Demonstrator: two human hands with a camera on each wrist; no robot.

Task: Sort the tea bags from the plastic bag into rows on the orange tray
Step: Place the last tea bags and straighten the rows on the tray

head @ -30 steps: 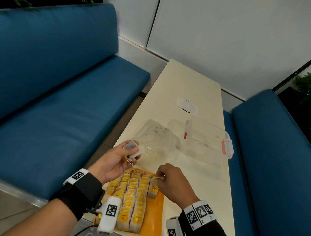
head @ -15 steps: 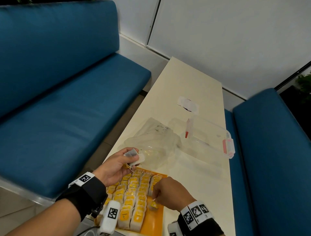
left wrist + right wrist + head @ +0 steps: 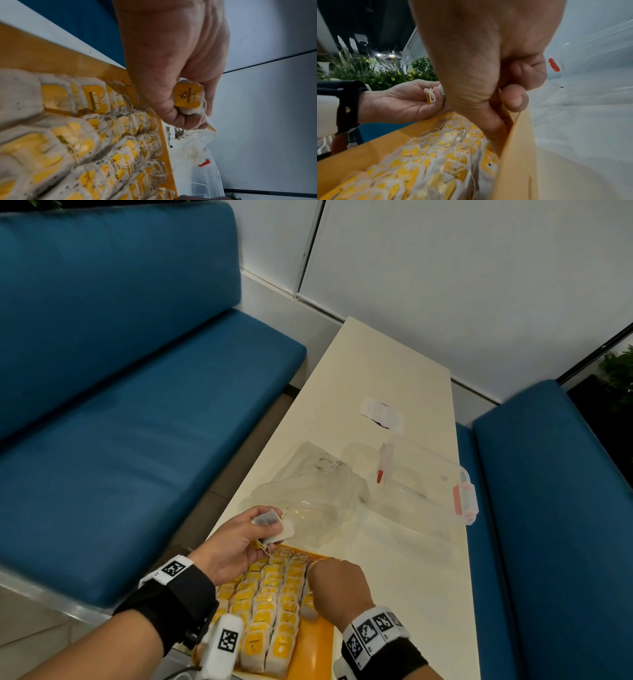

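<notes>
1. Your left hand (image 3: 236,542) hovers over the far left corner of the orange tray (image 3: 313,652), fingers curled round a small bunch of tea bags (image 3: 272,523), their strings dangling below
2. Under and beside it, rows of tea bags (image 3: 270,611) with yellow tags fill most of the tray, which sits on the near end of the desk (image 3: 411,542)
3. Your right hand (image 3: 337,585) is down at the far right part of the tray, fingers curled at the end of the rightmost row; you seem to pinch a tea bag there, but I cannot tell for sure
4. Beyond the tray lies the crumpled clear plastic bag (image 3: 315,494) on the desk
5. Right of the bag stands a clear plastic box (image 3: 424,484) with red latches
</notes>
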